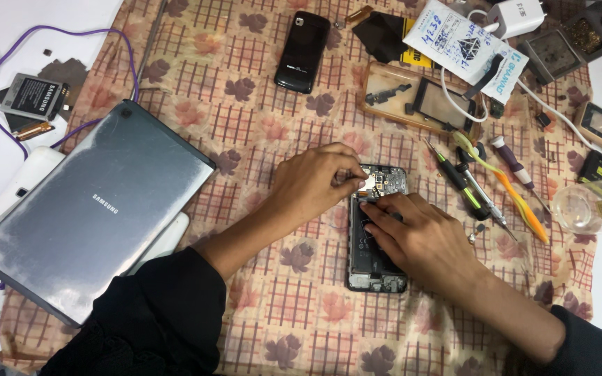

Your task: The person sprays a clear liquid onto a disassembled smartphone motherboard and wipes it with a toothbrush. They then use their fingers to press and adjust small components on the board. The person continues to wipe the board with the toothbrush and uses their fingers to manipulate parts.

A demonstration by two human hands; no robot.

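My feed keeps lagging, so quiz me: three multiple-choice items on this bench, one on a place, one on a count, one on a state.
1. Where does the tablet lie?
A. left of the opened phone
B. right of it
C. on top of it

2. How many hands touch the opened phone?
A. none
B. one
C. two

3. How does the tablet lie?
A. screen up
B. back up
C. on its edge

Answers:
1 A, it fills the cloth's left side.
2 C, the left hand and right hand both meet at its top end.
3 B, its grey back and corner camera show.

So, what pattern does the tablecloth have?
Tablecloth: orange-beige with red checks and brown leaves; head view.
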